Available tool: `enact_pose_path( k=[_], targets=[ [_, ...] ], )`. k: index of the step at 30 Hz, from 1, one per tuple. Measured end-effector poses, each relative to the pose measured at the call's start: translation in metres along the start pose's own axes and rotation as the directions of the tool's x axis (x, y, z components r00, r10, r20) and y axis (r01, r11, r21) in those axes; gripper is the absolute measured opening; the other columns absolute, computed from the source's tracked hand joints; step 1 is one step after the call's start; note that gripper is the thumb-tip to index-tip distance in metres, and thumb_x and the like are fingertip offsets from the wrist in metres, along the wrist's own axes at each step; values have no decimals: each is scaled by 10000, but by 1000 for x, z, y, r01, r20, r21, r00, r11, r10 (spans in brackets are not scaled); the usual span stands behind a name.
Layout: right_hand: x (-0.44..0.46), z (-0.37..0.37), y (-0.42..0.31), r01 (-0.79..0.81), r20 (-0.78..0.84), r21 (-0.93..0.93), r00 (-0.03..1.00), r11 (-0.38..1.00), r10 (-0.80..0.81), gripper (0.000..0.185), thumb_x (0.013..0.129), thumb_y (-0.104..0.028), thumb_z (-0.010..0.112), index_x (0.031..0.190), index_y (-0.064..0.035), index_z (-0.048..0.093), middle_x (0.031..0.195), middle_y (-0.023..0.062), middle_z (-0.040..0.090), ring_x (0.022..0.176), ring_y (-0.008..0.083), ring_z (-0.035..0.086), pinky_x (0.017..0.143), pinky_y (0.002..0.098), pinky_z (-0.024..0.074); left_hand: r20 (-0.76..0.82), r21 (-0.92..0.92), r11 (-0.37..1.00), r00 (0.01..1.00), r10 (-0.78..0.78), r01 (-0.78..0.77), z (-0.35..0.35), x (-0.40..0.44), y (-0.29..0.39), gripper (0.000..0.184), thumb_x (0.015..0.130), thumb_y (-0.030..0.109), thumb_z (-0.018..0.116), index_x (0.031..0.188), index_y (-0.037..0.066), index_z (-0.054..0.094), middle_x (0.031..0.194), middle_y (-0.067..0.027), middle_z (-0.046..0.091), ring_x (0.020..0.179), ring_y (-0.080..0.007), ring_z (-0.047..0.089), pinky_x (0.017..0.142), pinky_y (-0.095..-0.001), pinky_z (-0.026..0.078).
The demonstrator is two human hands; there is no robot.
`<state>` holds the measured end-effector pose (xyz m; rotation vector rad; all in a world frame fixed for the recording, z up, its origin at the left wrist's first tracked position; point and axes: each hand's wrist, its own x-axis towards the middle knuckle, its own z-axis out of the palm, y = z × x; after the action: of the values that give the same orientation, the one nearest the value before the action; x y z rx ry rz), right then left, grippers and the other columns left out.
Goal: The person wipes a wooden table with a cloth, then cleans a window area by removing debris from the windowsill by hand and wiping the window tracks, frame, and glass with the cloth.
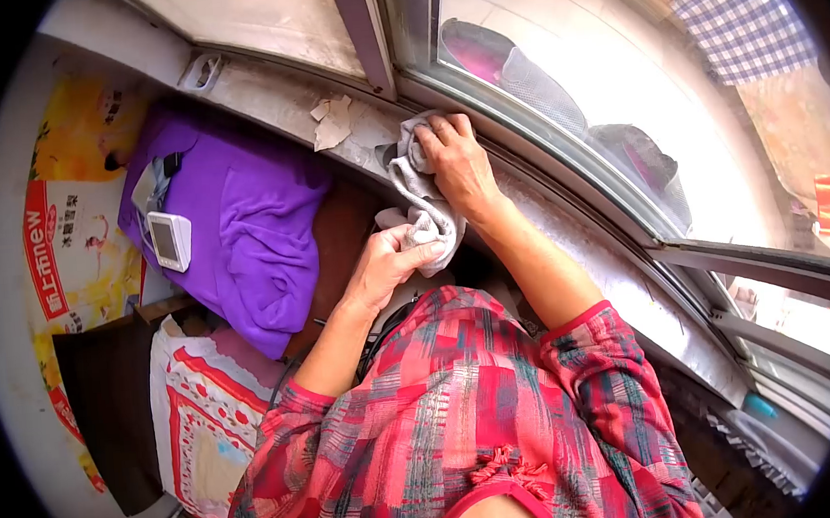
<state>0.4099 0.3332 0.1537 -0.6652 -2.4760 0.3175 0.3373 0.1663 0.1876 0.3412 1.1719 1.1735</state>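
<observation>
A grey cloth (420, 186) hangs bunched between my two hands at the windowsill (274, 100). My right hand (458, 160) presses the upper part of the cloth against the sill, close to the window frame (513, 151), with its fingers curled on the fabric. Lower down and nearer my body, my left hand (386, 264) pinches the cloth's other end between thumb and fingers. Just left of the cloth, a torn piece of peeling paper or paint (332, 122) lies on the sill.
A purple cloth (239, 214) covers a surface at left, with a white device with a screen (170, 240) on it. Below is a red-and-white patterned cloth (210, 418). A printed yellow box (85, 224) stands far left. Mesh shoes (518, 74) and a checked cloth (745, 19) show beyond the glass.
</observation>
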Motion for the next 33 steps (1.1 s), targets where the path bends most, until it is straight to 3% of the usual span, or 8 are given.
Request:
enact_pose_path(
  k=[6, 13, 17, 20, 25, 26, 29, 33],
  targets=[
    [-10, -33, 3, 15, -157, 213, 987, 977, 19, 499, 546, 97, 639, 1015, -75, 640, 1057, 115, 622, 989, 315, 558, 835, 393, 489, 119, -7, 1000, 993, 23, -23, -4, 7, 4, 223, 798, 114, 719, 972, -6, 646, 868, -12, 642, 751, -70, 579, 681, -211, 458],
    [-68, -118, 7, -119, -271, 308, 940, 944, 207, 408, 634, 55, 670, 1030, -40, 652, 1060, 128, 626, 985, 294, 585, 857, 348, 471, 391, 7, 998, 918, -61, 63, 28, -9, 19, 199, 789, 101, 730, 931, 5, 629, 839, 5, 623, 760, -50, 557, 703, -208, 453],
    [-91, -141, 4, -271, -204, 748, 775, 606, 598, 332, 694, 63, 663, 1019, -2, 634, 1035, 120, 635, 996, 257, 583, 895, 339, 438, 456, -48, 987, 882, -117, 156, 38, -1, 22, 198, 789, 84, 718, 941, -4, 627, 854, -6, 630, 782, -61, 567, 718, -221, 462],
    [-103, -170, 17, -230, -50, 511, 954, 828, 296, 305, 678, -69, 718, 966, -33, 627, 933, 96, 661, 977, 276, 561, 899, 423, 414, 454, -232, 951, 888, -79, 203, 47, 6, 15, 250, 787, 62, 702, 1007, -26, 622, 904, -43, 647, 830, -99, 601, 763, -246, 479],
    [-93, -152, -29, -305, 235, 728, 952, 614, 195, 738, 565, -258, 835, 1205, -44, 536, 1238, 191, 506, 1166, 386, 485, 1001, 473, 362, 397, -443, 889, 915, 78, 117, 55, 13, 6, 423, 782, 103, 697, 1151, -52, 561, 1005, -102, 649, 906, -167, 634, 837, -295, 497],
    [-99, -137, -33, -272, 162, 699, 961, 662, 223, 835, 548, -252, 851, 1271, -56, 480, 1285, 207, 452, 1160, 384, 484, 983, 467, 381, 368, -486, 867, 926, 88, 110, 57, 14, 9, 449, 778, 116, 706, 1166, -48, 551, 1021, -106, 645, 924, -169, 630, 840, -300, 497],
    [-112, -116, -22, -162, -72, 586, 965, 794, 250, 546, 609, -106, 784, 1110, -35, 578, 1049, 169, 582, 965, 348, 576, 843, 412, 463, 325, -300, 953, 936, 136, -35, 58, 12, -1, 455, 792, 176, 722, 1142, -62, 558, 1024, -80, 644, 929, -154, 625, 840, -277, 495],
    [-130, -145, -10, -70, -160, 604, 965, 794, 207, 439, 629, -106, 776, 1019, -27, 592, 922, 162, 603, 832, 306, 590, 744, 365, 478, 418, -382, 920, 904, 84, 91, 41, 6, -9, 492, 799, 269, 742, 1110, -71, 570, 701, 45, 531, 573, -21, 451, 523, -153, 349]
  ],
)
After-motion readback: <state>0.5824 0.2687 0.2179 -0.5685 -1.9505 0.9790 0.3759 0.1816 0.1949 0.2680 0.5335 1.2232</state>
